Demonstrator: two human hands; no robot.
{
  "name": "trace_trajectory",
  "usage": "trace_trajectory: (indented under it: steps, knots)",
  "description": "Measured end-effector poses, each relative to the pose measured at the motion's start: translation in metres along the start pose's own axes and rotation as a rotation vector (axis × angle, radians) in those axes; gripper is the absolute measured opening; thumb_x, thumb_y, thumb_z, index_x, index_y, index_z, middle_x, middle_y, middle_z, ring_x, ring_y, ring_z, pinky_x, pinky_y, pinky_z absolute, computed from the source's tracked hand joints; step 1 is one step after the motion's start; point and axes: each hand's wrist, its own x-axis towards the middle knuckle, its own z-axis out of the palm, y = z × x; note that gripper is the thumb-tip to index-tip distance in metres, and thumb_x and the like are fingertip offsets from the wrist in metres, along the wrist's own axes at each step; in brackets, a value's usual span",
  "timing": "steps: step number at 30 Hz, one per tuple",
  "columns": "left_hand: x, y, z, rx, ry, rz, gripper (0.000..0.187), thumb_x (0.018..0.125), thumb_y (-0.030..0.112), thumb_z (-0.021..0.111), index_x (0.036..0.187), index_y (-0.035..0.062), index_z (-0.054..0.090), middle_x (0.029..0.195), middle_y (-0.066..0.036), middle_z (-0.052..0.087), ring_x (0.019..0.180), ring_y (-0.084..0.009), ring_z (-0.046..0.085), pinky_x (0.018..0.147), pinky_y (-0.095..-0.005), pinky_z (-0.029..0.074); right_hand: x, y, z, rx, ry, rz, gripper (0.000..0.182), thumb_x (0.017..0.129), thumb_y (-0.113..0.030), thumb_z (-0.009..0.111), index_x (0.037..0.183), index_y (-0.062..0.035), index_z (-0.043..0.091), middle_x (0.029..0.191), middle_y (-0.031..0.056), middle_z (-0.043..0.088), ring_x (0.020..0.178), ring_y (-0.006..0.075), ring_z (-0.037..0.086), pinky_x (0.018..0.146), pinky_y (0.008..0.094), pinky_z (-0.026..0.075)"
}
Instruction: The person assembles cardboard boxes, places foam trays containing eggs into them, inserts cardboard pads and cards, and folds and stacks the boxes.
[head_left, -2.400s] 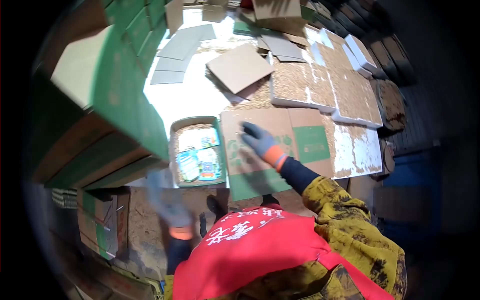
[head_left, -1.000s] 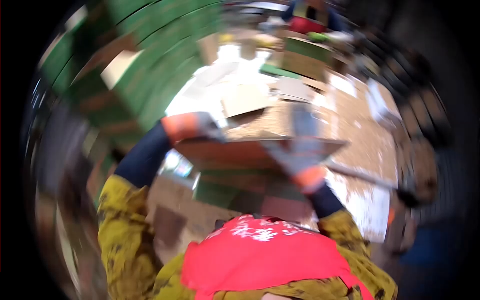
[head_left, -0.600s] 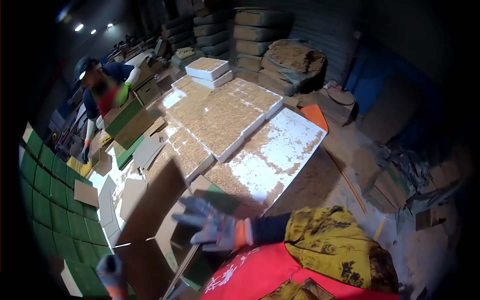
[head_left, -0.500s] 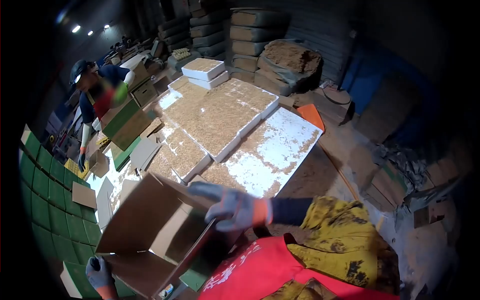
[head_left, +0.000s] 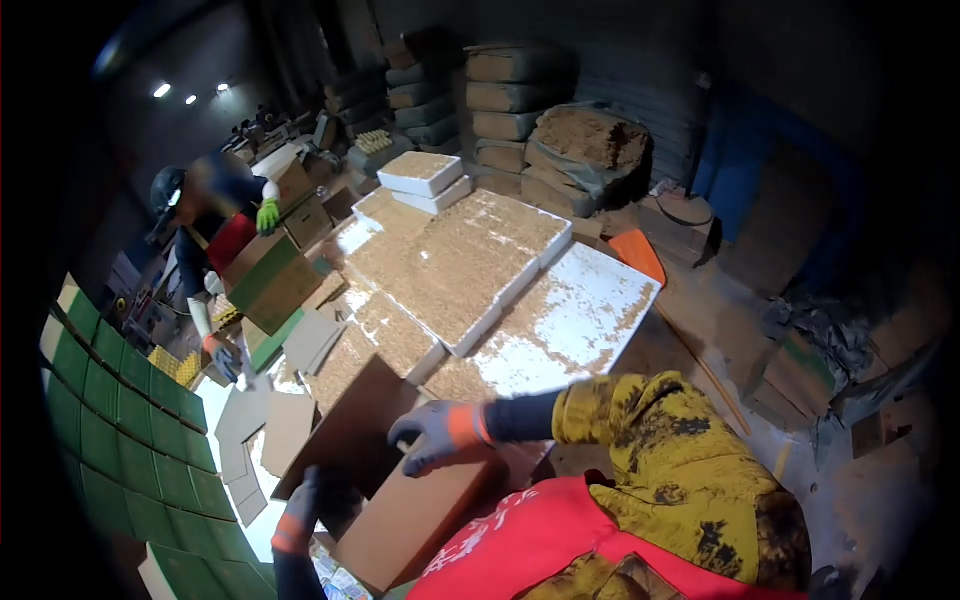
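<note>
A brown cardboard box (head_left: 415,520) is tilted in front of my body, one long flap standing up and the near panel facing up. My right hand (head_left: 435,437), in a grey and orange glove, curls its fingers over the box's upper edge. At the lower left end of the opening, my left hand (head_left: 318,500), gloved the same way, grips the box; its fingers are partly lost in shadow. Flat cardboard pieces (head_left: 289,432) lie just beyond the box. Below the left hand shows some colourful printed material (head_left: 338,578).
White trays of tan, grain-like material (head_left: 455,255) cover the table. Stacked green boxes (head_left: 130,420) line the left side. Across the table a co-worker (head_left: 205,230) holds a green and brown box (head_left: 272,285). An orange shovel (head_left: 638,257) leans at the right, near stacked bales (head_left: 503,98).
The box has turned, so its near panel now faces up and its inside shows less. My left hand has moved up and right to the opening. The co-worker's gloved hands have shifted.
</note>
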Motion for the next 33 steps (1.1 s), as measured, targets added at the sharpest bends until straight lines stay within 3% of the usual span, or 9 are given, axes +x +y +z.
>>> trace_trajectory:
  steps: [9, 13, 15, 17, 20, 24, 27, 30, 33]
  knots:
    - [-0.036, -0.01, 0.084, 0.983, 0.845, 0.299, 0.037, 0.09, 0.029, 0.053, 0.114, 0.0016, 0.056, 0.115, -0.016, 0.057, 0.116, -0.0332, 0.048, 0.102, -0.0471, 0.033, 0.084, -0.028, -0.012, -0.689, 0.535, -0.421, 0.076, 0.077, -0.039, 0.064, 0.14, -0.0073, 0.034, 0.141, 0.0182, 0.037, 0.131, 0.0352, 0.034, 0.111, 0.0492, 0.021]
    - [-0.048, -0.019, 0.068, 1.071, 1.571, 0.767, 0.051, 0.094, 0.025, 0.047, 0.135, -0.0039, 0.038, 0.125, -0.022, 0.05, 0.129, -0.0365, 0.035, 0.11, -0.053, 0.019, 0.053, -0.028, -0.021, -0.509, 0.012, -0.235, 0.047, 0.086, -0.042, 0.056, 0.119, -0.0078, 0.055, 0.107, 0.0154, 0.058, 0.103, 0.0333, 0.053, 0.098, 0.0444, 0.036]
    - [-0.039, -0.036, 0.064, 0.767, 1.412, 0.422, 0.053, 0.093, 0.032, 0.049, 0.131, -0.0046, 0.042, 0.12, -0.025, 0.052, 0.118, -0.0388, 0.043, 0.101, -0.0485, 0.029, 0.022, 0.035, 0.014, -0.385, 0.075, -0.545, 0.032, 0.09, -0.036, 0.056, 0.108, -0.0099, 0.062, 0.106, 0.0145, 0.061, 0.102, 0.0285, 0.058, 0.09, 0.0377, 0.045]
    - [-0.03, -0.065, 0.055, 0.591, 1.074, -0.147, 0.055, 0.092, 0.041, 0.052, 0.121, -0.0048, 0.053, 0.106, -0.03, 0.059, 0.097, -0.0434, 0.056, 0.084, -0.0448, 0.043, 0.019, 0.023, -0.006, 0.112, -0.072, -0.303, 0.037, 0.091, -0.035, 0.055, 0.113, -0.0068, 0.061, 0.114, 0.0136, 0.06, 0.106, 0.0297, 0.057, 0.094, 0.0338, 0.043]
    - [-0.041, -0.051, 0.04, 0.709, 1.009, -0.168, 0.044, 0.09, 0.04, 0.054, 0.091, -0.0028, 0.062, 0.082, -0.024, 0.064, 0.077, -0.0402, 0.06, 0.069, -0.0459, 0.045, 0.038, 0.071, -0.013, 0.318, 0.357, 0.111, 0.044, 0.093, -0.025, 0.054, 0.132, -0.0068, 0.047, 0.13, 0.0159, 0.052, 0.117, 0.0273, 0.053, 0.097, 0.0338, 0.042]
    - [-0.074, 0.014, 0.079, 0.646, 1.102, 0.249, 0.03, 0.091, 0.028, 0.058, 0.094, -0.0014, 0.062, 0.08, -0.017, 0.064, 0.072, -0.0217, 0.06, 0.069, -0.0339, 0.047, 0.024, 0.195, 0.001, 0.101, -0.096, 0.263, 0.081, 0.09, -0.026, 0.058, 0.151, -0.0156, 0.006, 0.137, 0.0186, 0.046, 0.118, 0.0242, 0.052, 0.103, 0.0363, 0.037]
    - [-0.074, 0.018, 0.073, 0.49, 1.265, 0.799, 0.034, 0.094, 0.026, 0.053, 0.111, -0.0026, 0.059, 0.098, -0.012, 0.065, 0.086, -0.0181, 0.06, 0.079, -0.0313, 0.046, 0.06, 0.137, -0.031, 1.293, 0.01, 0.594, 0.055, 0.091, -0.029, 0.058, 0.137, -0.0035, 0.043, 0.123, 0.0126, 0.058, 0.104, 0.0167, 0.058, 0.089, 0.0292, 0.046]
    - [-0.058, -0.012, 0.046, -0.451, 0.667, 0.904, 0.047, 0.098, 0.039, 0.04, 0.123, 0.0013, 0.053, 0.112, -0.009, 0.061, 0.098, -0.0218, 0.059, 0.09, -0.0324, 0.045, 0.059, 0.072, -0.069, 0.826, 0.11, 0.147, 0.039, 0.083, -0.027, 0.07, 0.11, -0.0019, 0.058, 0.105, 0.0054, 0.062, 0.091, 0.0104, 0.059, 0.077, 0.0271, 0.049]
    - [-0.041, -0.07, 0.051, -0.553, 0.604, 0.636, 0.045, 0.099, 0.036, 0.039, 0.125, 0.0025, 0.051, 0.113, -0.009, 0.06, 0.1, -0.0214, 0.058, 0.091, -0.0326, 0.044, 0.033, 0.026, -0.055, 0.057, 0.345, -0.361, 0.044, 0.067, -0.025, 0.084, 0.092, -0.0056, 0.054, 0.104, 0.0069, 0.054, 0.1, 0.0177, 0.054, 0.081, 0.0319, 0.047]
